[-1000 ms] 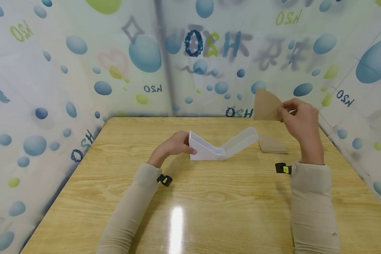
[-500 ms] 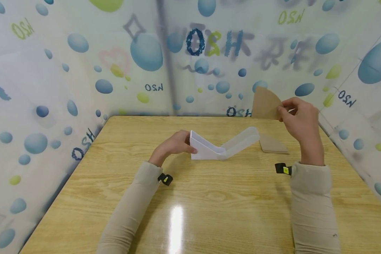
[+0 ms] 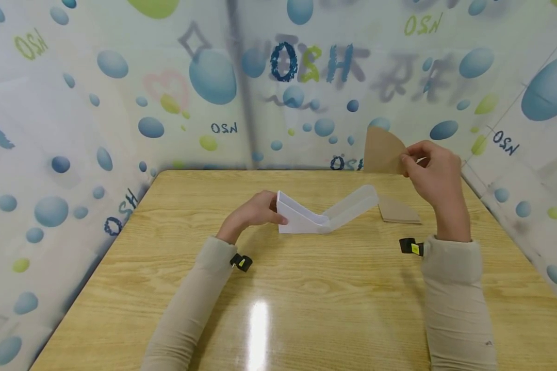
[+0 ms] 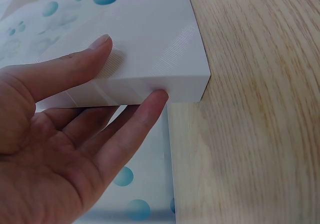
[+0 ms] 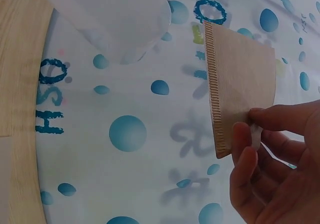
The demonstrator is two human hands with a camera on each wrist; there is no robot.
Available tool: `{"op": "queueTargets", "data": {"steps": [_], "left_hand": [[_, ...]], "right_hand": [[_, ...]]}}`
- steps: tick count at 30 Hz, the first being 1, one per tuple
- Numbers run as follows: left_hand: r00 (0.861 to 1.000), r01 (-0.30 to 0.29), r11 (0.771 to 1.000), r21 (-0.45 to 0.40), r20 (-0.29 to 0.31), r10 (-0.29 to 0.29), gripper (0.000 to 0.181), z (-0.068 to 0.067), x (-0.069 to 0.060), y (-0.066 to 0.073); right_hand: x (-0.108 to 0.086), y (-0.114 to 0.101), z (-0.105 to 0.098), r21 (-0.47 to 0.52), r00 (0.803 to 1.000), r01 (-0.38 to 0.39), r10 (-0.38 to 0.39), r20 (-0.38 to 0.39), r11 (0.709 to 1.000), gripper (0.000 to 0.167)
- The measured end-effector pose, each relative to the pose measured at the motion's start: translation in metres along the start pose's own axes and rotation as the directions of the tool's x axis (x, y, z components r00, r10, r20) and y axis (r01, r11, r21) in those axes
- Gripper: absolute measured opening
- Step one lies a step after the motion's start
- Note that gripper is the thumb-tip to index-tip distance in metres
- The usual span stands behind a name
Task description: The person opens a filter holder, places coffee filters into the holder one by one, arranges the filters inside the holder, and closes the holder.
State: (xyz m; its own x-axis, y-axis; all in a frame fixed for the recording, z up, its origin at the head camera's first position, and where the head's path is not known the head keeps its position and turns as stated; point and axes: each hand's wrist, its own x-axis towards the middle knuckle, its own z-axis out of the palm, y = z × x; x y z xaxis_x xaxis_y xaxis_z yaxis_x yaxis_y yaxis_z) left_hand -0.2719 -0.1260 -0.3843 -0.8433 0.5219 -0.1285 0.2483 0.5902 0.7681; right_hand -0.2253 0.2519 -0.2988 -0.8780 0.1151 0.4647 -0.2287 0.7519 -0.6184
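Moved slightly toward the white box (image 3: 299,219), one brown filter (image 3: 381,152) is being pinched at its edge by the right hand (image 3: 435,172), above and right of that box. By the left hand (image 3: 259,208), the single box is being gripped at its tall end. Probably light and easily creased, the filter is best being held by its edge. Right of the box, one filter stack (image 3: 399,212), its layers uncountable, is being supported by the counter (image 3: 325,299).

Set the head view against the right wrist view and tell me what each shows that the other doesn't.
Only the head view shows the left hand, gripping the white box, and both sleeves.

Only the right wrist view shows the ribbed edge of the brown paper.

Both show the right hand pinching that paper, the box's translucent flap, the table and the bubble-patterned wall covering.
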Motion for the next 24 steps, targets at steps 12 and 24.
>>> {"op": "queueTargets", "data": {"steps": [12,24], "left_hand": [[1.000,-0.005,1.000,-0.018,-0.002,0.005,0.039,0.000,0.000,-0.001],[1.000,-0.018,1.000,0.002,-0.001,0.018,0.039,0.000,0.000,-0.001]], "right_hand": [[-0.001,-0.008,0.006,0.031,0.999,0.043,-0.044,0.022,0.999,0.025],[-0.001,-0.013,0.015,0.063,0.991,0.119,-0.122,0.057,0.991,0.021]]}}
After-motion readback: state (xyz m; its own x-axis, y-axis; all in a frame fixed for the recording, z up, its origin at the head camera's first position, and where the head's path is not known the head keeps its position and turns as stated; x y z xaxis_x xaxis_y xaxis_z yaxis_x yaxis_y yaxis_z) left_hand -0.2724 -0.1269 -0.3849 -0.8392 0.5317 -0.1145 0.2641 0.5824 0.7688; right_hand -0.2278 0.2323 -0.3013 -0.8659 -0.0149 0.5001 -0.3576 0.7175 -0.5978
